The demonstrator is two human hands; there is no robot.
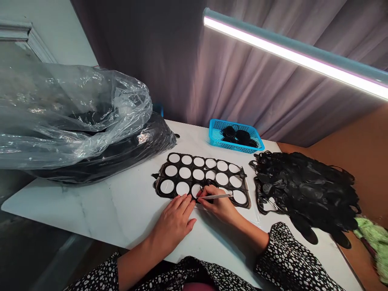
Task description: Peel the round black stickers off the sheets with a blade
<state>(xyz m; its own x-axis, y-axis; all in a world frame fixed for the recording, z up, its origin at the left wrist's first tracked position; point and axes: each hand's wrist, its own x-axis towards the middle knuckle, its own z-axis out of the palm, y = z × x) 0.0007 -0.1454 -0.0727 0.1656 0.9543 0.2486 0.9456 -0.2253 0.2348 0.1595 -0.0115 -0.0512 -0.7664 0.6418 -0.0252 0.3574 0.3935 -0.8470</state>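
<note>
A black sheet [194, 161] with rows of round holes lies on the white table, and the white surface shows through the holes. My left hand [177, 214] rests palm down with its fingers stretched, fingertips on the sheet's near edge. Closed around a slim, pale, pen-like tool [220, 196] is my right hand [220, 204], its fingertips over a hole in the front row. The tool's tip is hidden, so I cannot tell its exact kind. Thin black loops [209, 182] show just behind my right fingers.
A blue basket [214, 139] with black round pieces stands at the back. On the right lies a heap of black cut sheets [309, 186]. A large clear plastic bag [91, 145] with black material fills the left side. A lit tube lamp [291, 54] hangs above.
</note>
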